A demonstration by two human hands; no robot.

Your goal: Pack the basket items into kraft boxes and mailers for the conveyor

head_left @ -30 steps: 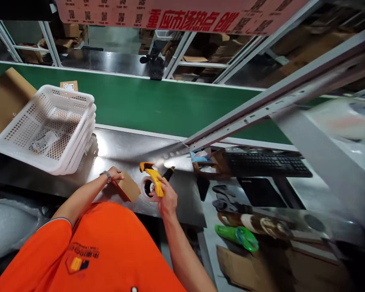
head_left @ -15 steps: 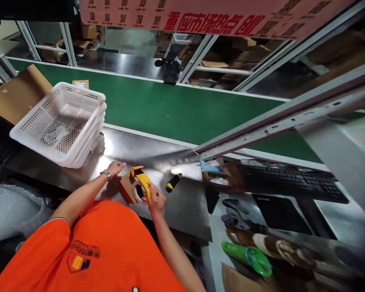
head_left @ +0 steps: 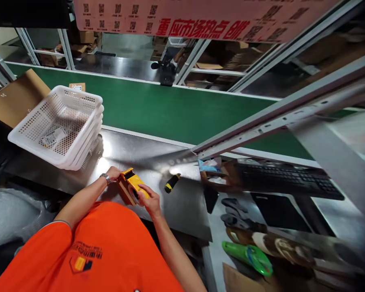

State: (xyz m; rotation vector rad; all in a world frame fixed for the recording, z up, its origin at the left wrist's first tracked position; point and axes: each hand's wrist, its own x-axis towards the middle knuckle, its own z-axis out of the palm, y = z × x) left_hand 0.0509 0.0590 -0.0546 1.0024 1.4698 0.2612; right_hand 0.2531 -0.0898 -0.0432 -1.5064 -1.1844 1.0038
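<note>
My right hand (head_left: 151, 200) is wrapped round the handle of a yellow tape dispenser (head_left: 135, 181), whose roll of tape shows only in part. The dispenser lies tilted over a small brown cardboard box (head_left: 124, 192) on the metal bench, in front of my orange shirt. My left hand (head_left: 113, 173), with a watch at the wrist, is closed at the box's left end, right beside the dispenser's head; its fingertips are partly hidden. To the right of my right hand lies a black and yellow utility knife (head_left: 172, 183), touched by neither hand.
Stacked white baskets (head_left: 65, 160) stand at the left, beside a large cardboard sheet (head_left: 21, 97). A green conveyor belt (head_left: 158, 109) runs behind the metal bench (head_left: 185, 211). On the right are a keyboard (head_left: 288, 180), a green object (head_left: 249, 257) and a slanting metal frame (head_left: 261, 121).
The tape dispenser has moved left and tipped over the box with my right hand. My left hand has come down slightly, close to the dispenser's head.
</note>
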